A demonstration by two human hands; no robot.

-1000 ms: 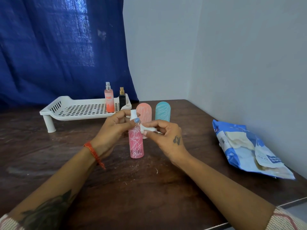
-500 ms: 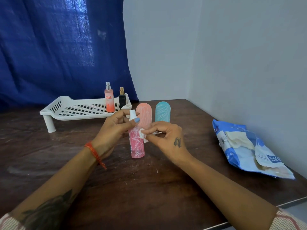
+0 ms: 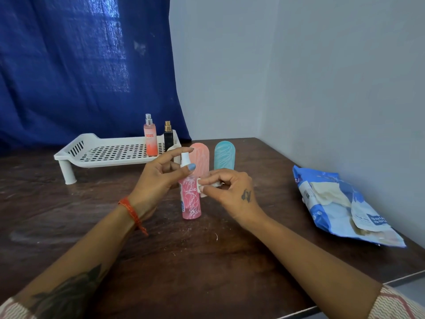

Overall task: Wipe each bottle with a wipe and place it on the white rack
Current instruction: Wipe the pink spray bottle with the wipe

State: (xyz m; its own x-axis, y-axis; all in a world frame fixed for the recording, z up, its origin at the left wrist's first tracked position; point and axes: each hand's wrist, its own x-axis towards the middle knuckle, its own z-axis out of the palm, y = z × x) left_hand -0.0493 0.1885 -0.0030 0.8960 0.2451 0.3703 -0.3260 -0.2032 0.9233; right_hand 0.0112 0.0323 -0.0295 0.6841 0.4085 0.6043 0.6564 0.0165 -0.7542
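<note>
A pink spray bottle (image 3: 191, 203) with a white nozzle stands upright on the dark wooden table (image 3: 207, 261). My left hand (image 3: 158, 178) pinches its top. My right hand (image 3: 227, 189) presses a small white wipe (image 3: 202, 188) against the bottle's right side. Behind them stand a salmon bottle (image 3: 200, 157) and a teal bottle (image 3: 224, 157). The white rack (image 3: 108, 153) at the back left carries an orange spray bottle (image 3: 150, 140) and a small black bottle (image 3: 168, 137) at its right end.
A blue wipes pack (image 3: 345, 208) lies on the table at the right, near the grey wall. A blue curtain (image 3: 80, 65) hangs behind the rack. The table's front edge runs at the lower right.
My right hand has slid the wipe down from the bottle's neck onto its side. My left hand keeps hold of the top.
</note>
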